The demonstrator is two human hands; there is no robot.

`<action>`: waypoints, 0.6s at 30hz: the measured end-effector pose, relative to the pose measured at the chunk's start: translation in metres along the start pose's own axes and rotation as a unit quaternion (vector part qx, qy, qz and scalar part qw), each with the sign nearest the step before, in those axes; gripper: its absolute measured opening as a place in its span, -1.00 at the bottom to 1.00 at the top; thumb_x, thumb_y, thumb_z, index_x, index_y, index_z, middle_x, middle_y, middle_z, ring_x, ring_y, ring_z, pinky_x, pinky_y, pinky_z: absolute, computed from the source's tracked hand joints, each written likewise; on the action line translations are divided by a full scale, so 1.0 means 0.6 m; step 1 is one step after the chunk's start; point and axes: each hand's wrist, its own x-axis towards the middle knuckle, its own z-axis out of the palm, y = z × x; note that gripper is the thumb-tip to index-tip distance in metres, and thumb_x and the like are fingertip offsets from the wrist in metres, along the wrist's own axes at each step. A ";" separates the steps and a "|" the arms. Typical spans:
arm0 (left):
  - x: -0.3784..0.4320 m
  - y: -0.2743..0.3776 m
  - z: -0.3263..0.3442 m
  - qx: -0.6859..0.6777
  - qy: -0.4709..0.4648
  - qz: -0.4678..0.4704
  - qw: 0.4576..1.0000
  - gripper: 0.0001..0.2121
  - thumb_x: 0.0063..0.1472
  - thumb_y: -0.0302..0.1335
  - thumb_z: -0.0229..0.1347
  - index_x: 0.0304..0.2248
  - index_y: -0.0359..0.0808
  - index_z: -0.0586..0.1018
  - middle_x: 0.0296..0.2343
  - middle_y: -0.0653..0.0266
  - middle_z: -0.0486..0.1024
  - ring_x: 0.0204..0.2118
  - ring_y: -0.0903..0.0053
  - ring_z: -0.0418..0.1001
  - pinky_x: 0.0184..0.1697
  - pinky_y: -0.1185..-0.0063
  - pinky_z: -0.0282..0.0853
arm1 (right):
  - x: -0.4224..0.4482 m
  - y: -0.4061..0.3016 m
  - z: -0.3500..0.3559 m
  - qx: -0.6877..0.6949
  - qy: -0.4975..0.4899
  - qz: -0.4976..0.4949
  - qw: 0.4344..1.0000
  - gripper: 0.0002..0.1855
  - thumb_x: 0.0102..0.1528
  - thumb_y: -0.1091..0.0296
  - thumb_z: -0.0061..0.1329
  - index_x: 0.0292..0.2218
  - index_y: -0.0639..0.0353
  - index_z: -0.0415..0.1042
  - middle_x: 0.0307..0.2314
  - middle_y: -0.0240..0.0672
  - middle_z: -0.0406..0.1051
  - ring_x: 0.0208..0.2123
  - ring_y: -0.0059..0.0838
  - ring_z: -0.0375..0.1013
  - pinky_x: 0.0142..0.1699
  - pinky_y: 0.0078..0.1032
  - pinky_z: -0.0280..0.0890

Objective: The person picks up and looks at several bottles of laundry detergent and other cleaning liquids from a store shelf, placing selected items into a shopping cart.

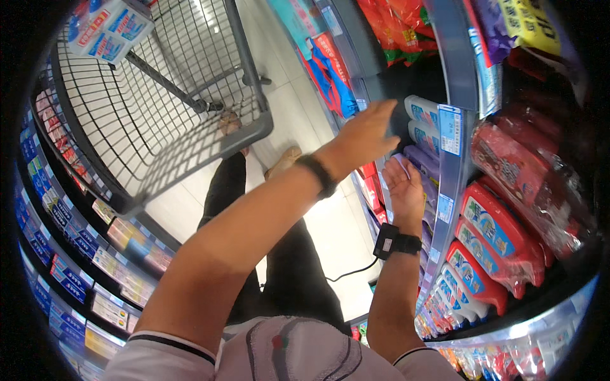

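My left hand point(364, 135) reaches across to the shelf on the right, empty, with thumb and fingers apart. Just beyond its fingertips stand grey-white bottles point(423, 125) on a lower shelf. My right hand point(404, 185) is palm up with loosely curled fingers and no item in the palm. It is beside a row of purple packages point(421, 164); whether its fingers touch one cannot be made out. A black band circles my left wrist. Around the right one is a strapped black device point(387, 241) with a cable.
A wire shopping cart point(259, 126) stands ahead on the left, with shrink-wrapped bottles point(112, 33) at its far end. Red detergent bottles point(481, 269) and bagged packs point(512, 157) fill a shelf at right. The shelf edge point(457, 190) carries price tags. Boxed goods point(71, 276) line the left.
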 end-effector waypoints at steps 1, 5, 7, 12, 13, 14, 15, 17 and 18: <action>0.041 -0.011 0.024 0.025 0.015 0.042 0.999 -0.32 0.16 -0.27 0.18 0.18 -0.43 0.24 0.10 -0.16 0.29 0.16 0.04 0.29 0.15 0.34 0.31 | 0.010 0.002 -0.016 0.000 0.016 0.001 1.000 -0.59 0.27 0.17 -0.09 0.03 0.27 0.28 -0.08 0.01 0.47 -0.01 -0.15 0.49 0.13 -0.25 0.37; 0.172 0.000 0.114 0.076 -0.010 0.099 0.992 -0.39 0.09 -0.34 0.21 0.13 -0.33 0.36 0.09 -0.07 0.34 0.11 0.06 0.35 0.11 0.31 0.35 | 0.056 0.021 -0.107 0.039 -0.036 -0.005 0.999 -0.65 0.28 0.17 -0.09 -0.01 0.20 0.34 -0.10 0.00 0.49 -0.04 -0.16 0.51 0.10 -0.26 0.40; 0.226 -0.010 0.152 0.072 -0.040 0.115 0.990 -0.33 -0.04 -0.41 0.28 0.13 -0.26 0.38 0.10 0.03 0.36 0.14 0.10 0.32 0.16 0.30 0.30 | 0.060 0.023 -0.100 0.027 -0.010 0.003 1.000 -0.64 0.28 0.15 -0.11 -0.03 0.23 0.35 -0.09 -0.01 0.47 -0.04 -0.14 0.49 0.09 -0.23 0.41; 0.270 0.001 0.182 0.110 -0.201 0.066 0.971 -0.26 -0.01 -0.23 0.33 0.18 -0.12 0.36 0.11 0.11 0.37 0.18 0.17 0.30 0.16 0.26 0.27 | 0.073 0.036 -0.119 0.033 -0.034 0.001 0.999 -0.59 0.30 0.14 -0.14 0.02 0.26 0.30 -0.08 -0.01 0.43 -0.03 -0.10 0.46 0.11 -0.16 0.39; 0.267 0.000 0.188 0.117 -0.194 0.065 0.972 -0.26 -0.01 -0.19 0.33 0.18 -0.12 0.37 0.10 0.11 0.38 0.18 0.17 0.30 0.15 0.26 0.27 | 0.075 0.037 -0.121 0.032 -0.045 0.001 0.998 -0.59 0.30 0.13 -0.14 0.02 0.26 0.30 -0.07 -0.01 0.43 -0.03 -0.09 0.46 0.12 -0.16 0.38; 0.266 -0.002 0.192 0.124 -0.189 0.064 0.972 -0.26 0.00 -0.15 0.34 0.18 -0.11 0.39 0.09 0.11 0.39 0.17 0.17 0.30 0.15 0.27 0.27 | 0.080 0.038 -0.121 0.033 -0.051 0.001 0.998 -0.58 0.30 0.13 -0.14 0.02 0.26 0.30 -0.07 0.00 0.43 -0.03 -0.09 0.46 0.12 -0.16 0.38; 0.264 -0.003 0.197 0.130 -0.183 0.064 0.972 -0.25 0.00 -0.11 0.34 0.18 -0.11 0.40 0.08 0.11 0.39 0.17 0.17 0.30 0.14 0.28 0.27 | 0.085 0.036 -0.121 0.033 -0.056 0.001 0.998 -0.58 0.30 0.13 -0.14 0.03 0.26 0.30 -0.07 0.00 0.43 -0.03 -0.08 0.46 0.13 -0.16 0.37; 0.269 0.002 0.205 0.187 -0.183 0.066 0.963 -0.28 -0.01 -0.12 0.35 0.16 -0.11 0.43 0.08 0.09 0.39 0.18 0.16 0.29 0.13 0.29 0.27 | 0.092 0.032 -0.122 0.031 -0.057 0.006 0.998 -0.59 0.31 0.13 -0.16 0.02 0.26 0.31 -0.07 0.00 0.43 -0.03 -0.08 0.46 0.13 -0.17 0.37; 0.270 -0.001 0.207 0.164 -0.164 0.077 0.970 -0.30 0.00 -0.13 0.35 0.14 -0.12 0.45 0.08 0.08 0.38 0.17 0.16 0.31 0.12 0.29 0.29 | 0.095 0.028 -0.120 0.031 -0.053 0.011 0.998 -0.60 0.31 0.13 -0.17 0.02 0.26 0.32 -0.06 0.01 0.43 -0.03 -0.09 0.46 0.13 -0.17 0.37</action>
